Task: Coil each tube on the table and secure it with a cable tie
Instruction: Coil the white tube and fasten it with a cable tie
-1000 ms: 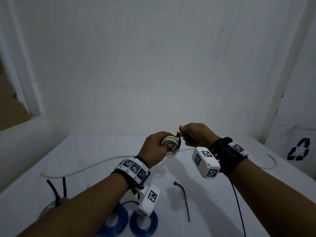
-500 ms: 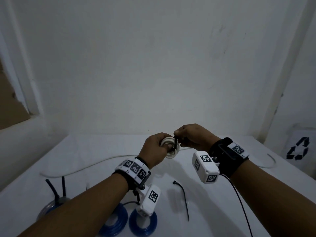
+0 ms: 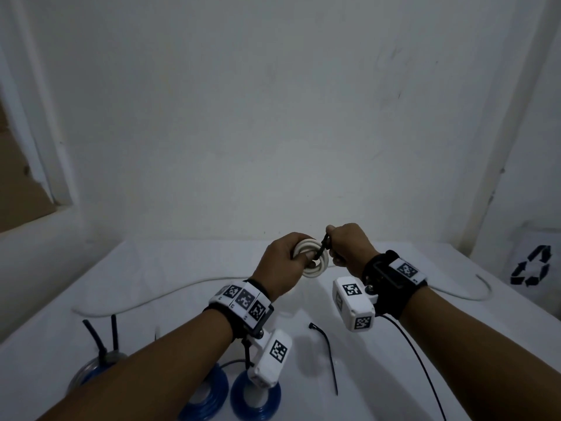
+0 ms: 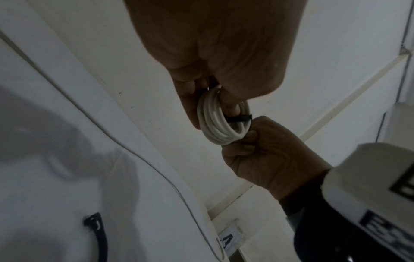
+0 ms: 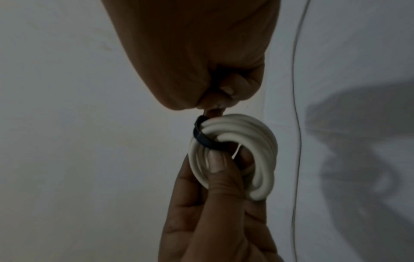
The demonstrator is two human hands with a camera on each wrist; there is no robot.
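Above the white table (image 3: 182, 268), the left hand (image 3: 282, 262) grips the white tube coil (image 3: 315, 262), thumb pressed on its strands. A black cable tie (image 5: 205, 137) loops the coil; the right hand (image 3: 349, 247) pinches its tail.

A bare, dim room set up as a plain workspace rather than a lived-in home; a white table (image 3: 394, 344) stands pushed against an unpainted-looking white wall (image 3: 273, 117) with faint scuffs; at the left a deep opening (image 3: 21, 183) in the wall shows a brown surface behind it; at the right a white sheet with a recycling symbol (image 3: 531, 270) sits beside the table; on the table lie blue tube coils (image 3: 243, 399), a loose white tube (image 3: 151, 296) and a black cable tie (image 3: 329, 354), which suggests a makeshift bench for simple handwork.
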